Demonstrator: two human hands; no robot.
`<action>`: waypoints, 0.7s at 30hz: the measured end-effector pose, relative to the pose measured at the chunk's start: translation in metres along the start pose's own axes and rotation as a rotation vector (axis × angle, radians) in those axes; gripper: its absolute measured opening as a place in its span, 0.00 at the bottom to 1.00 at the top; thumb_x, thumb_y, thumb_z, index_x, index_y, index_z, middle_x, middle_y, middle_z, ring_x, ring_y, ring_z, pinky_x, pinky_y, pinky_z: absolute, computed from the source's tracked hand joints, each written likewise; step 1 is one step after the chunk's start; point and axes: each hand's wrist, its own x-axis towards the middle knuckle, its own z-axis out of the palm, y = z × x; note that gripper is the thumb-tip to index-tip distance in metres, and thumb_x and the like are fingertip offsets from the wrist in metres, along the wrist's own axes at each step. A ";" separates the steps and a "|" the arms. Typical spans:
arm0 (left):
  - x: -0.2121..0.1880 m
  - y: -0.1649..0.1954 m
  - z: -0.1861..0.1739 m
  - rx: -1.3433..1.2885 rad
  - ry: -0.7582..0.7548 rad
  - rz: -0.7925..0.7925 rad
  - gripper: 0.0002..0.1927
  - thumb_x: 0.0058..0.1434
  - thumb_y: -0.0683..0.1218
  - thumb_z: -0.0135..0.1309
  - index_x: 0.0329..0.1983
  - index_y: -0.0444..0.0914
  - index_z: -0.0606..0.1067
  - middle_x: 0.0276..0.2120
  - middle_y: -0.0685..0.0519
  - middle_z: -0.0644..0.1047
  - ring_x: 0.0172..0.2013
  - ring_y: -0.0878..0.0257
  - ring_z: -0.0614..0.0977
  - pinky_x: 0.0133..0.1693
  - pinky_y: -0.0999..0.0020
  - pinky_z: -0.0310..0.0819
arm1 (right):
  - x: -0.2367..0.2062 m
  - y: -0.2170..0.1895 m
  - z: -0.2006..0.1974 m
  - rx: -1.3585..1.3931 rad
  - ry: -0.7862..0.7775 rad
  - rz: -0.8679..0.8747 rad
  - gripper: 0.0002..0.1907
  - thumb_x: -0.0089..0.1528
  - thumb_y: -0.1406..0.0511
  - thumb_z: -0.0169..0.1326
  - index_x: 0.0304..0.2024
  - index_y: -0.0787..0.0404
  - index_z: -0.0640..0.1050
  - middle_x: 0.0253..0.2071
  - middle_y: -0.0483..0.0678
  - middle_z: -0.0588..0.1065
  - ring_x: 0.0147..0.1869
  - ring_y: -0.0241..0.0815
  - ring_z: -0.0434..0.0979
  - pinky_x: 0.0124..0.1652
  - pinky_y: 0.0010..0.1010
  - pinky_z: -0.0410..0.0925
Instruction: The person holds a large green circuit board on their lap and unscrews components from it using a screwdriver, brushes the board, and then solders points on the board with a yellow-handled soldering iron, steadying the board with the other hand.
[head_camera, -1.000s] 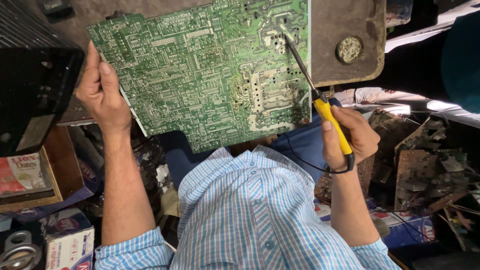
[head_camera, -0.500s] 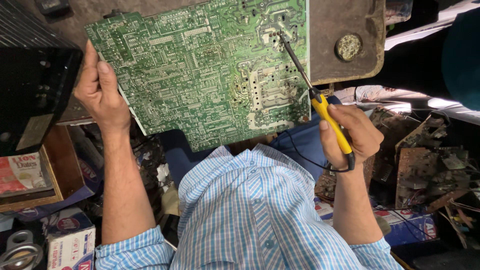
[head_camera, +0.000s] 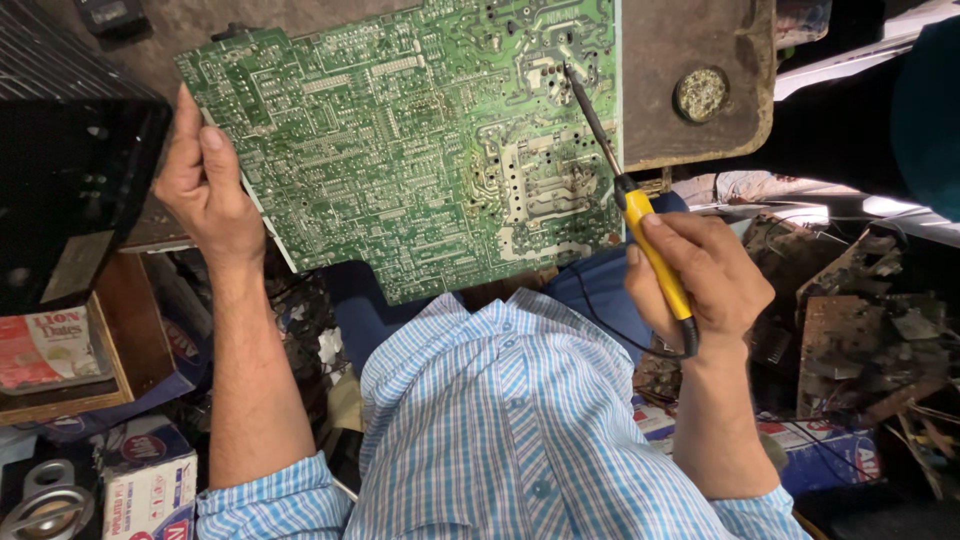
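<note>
we are gripping the green circuit board (head_camera: 400, 150) at its edge with our left hand (head_camera: 205, 185); our right hand (head_camera: 700, 280), fingers wrapped around the yellow soldering iron (head_camera: 640, 230), is nudging its tip slightly higher, touching the board's upper right.

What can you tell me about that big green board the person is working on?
The green circuit board is a large, flat rectangle lying with its solder side up, covered in pale traces and shiny solder dots. It rests tilted on a worn brown work surface. The left hand grips its left edge, while the right hand holds a yellow-handled soldering iron whose dark tip meets the board near its upper right.
</note>
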 end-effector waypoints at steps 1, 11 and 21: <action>0.000 0.000 0.000 0.001 0.000 -0.001 0.24 0.83 0.50 0.49 0.74 0.29 0.67 0.63 0.47 0.78 0.57 0.66 0.79 0.62 0.71 0.71 | 0.002 -0.003 -0.002 -0.006 -0.014 -0.001 0.12 0.64 0.74 0.65 0.50 0.67 0.81 0.45 0.57 0.79 0.42 0.45 0.82 0.41 0.28 0.75; 0.000 0.005 0.001 0.050 0.002 0.002 0.24 0.83 0.50 0.48 0.73 0.30 0.68 0.62 0.48 0.79 0.56 0.66 0.79 0.62 0.71 0.71 | 0.017 -0.019 -0.013 -0.025 -0.073 0.014 0.15 0.62 0.73 0.66 0.51 0.66 0.81 0.45 0.55 0.79 0.43 0.44 0.82 0.41 0.27 0.74; 0.000 0.001 0.000 0.033 0.008 -0.007 0.25 0.82 0.50 0.49 0.73 0.29 0.67 0.62 0.47 0.79 0.56 0.65 0.79 0.62 0.70 0.71 | 0.000 -0.003 -0.012 -0.008 -0.055 0.029 0.14 0.63 0.74 0.65 0.51 0.67 0.81 0.44 0.56 0.80 0.44 0.45 0.82 0.40 0.27 0.74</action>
